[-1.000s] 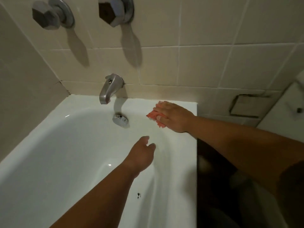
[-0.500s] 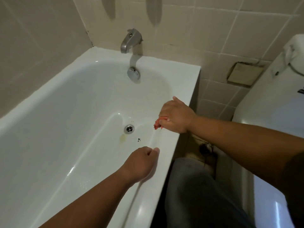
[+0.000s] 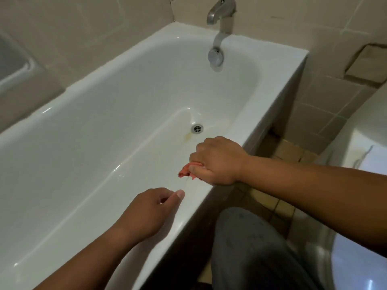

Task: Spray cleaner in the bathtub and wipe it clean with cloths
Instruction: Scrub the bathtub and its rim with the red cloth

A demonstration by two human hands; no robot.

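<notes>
**Pink cloth being gripped at the bathtub's near rim**

A pink cloth (image 3: pixel 185 171) is being gripped in the right hand (image 3: pixel 217 162). The fingers are being curled round it in a fist and the thumb is being pressed over the bunched fabric, so that only a crumpled end is being left in view on the thumb side. The fist is being held over the near rim of the white bathtub (image 3: pixel 117 114), toward the drain end. Whether the cloth is being pressed against the enamel cannot be told.

The left hand (image 3: pixel 150 210) is being held closer to the person, over the inner edge of the same rim. Its fingers are loosely curled, its thumb tip is being held near the forefinger, and nothing is being held in it. The two hands are near each other without touching.

The drain (image 3: pixel 197 128) is being shown in the tub floor just beyond the right hand, with a yellowish stain (image 3: pixel 188 136) just beside it. A round metal overflow plate (image 3: pixel 215 56) is being shown on the tub's end wall, directly below the metal spout (image 3: pixel 219 11) that juts from the tiled wall (image 3: pixel 83 38).

Outside the tub, a knee in grey fabric (image 3: pixel 251 248) is being held beside the front panel, under the right forearm. A blurred white fixture (image 3: pixel 356 258) is being cut off by the right edge.
</notes>
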